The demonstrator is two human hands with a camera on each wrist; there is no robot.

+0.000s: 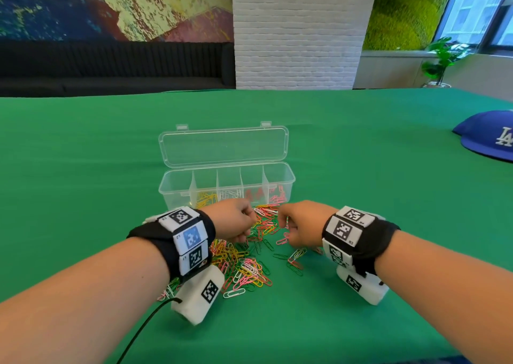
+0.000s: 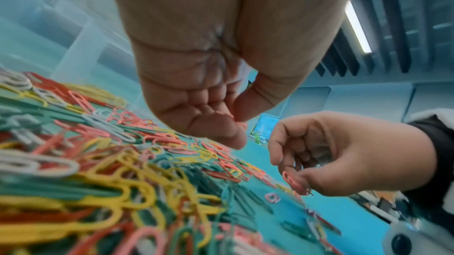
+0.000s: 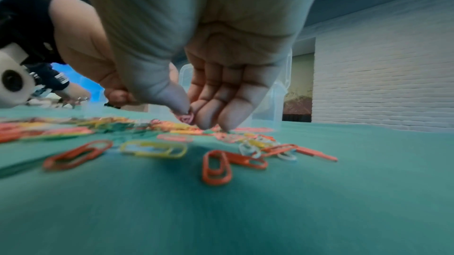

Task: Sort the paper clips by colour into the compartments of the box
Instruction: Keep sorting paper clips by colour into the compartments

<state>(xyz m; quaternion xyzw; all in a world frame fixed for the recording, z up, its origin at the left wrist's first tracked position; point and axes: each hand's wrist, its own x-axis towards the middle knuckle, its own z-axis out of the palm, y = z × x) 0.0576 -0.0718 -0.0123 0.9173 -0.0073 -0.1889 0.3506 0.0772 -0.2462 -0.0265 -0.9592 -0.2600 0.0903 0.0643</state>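
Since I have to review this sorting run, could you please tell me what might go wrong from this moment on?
1. The right hand pinches pink clips at the fingertips; that thin grip could drop one on the way to the box.
2. The pile is tangled, so a lifted clip may drag another colour into a compartment.
3. Green clips blend into the green cloth and may be missed.

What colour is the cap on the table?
The cap is blue with white letters on the front. It shows only in the head view, at the right edge.
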